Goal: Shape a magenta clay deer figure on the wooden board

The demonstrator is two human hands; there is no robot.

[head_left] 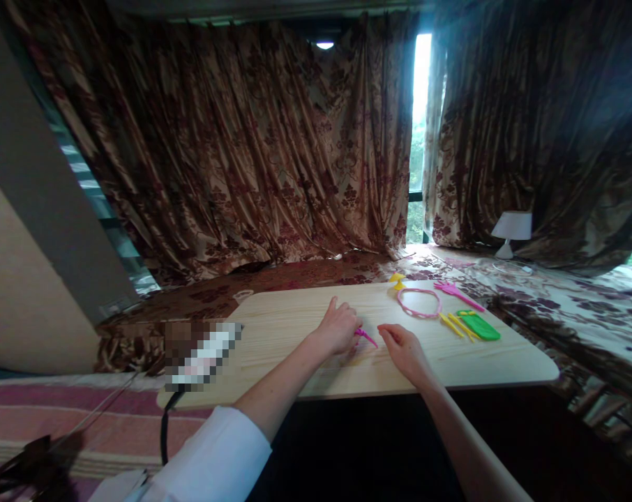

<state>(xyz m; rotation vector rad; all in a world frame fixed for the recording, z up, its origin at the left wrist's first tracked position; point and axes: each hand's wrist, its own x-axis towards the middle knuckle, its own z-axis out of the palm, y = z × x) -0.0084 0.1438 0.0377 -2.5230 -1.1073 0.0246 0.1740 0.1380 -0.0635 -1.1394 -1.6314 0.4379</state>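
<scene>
Over the middle of the wooden table, my left hand (340,328) is closed on a thin magenta strip (367,338). Its free end points to the right, and the index finger sticks out above the grip. My right hand (404,348) is just right of the strip, apart from it, with thumb and fingertips pinched together. Anything between those fingertips is too small to make out. Beyond the right hand lie a pink ring (419,314), several yellow sticks (455,325) and a flat green piece (480,328).
A pink hand-shaped stick (460,296) and a small yellow piece (397,280) lie along the back of the light wooden table (284,321). At its left end is a blurred-out pale object (204,355) with a black strap. A white lamp (511,230) stands at far right.
</scene>
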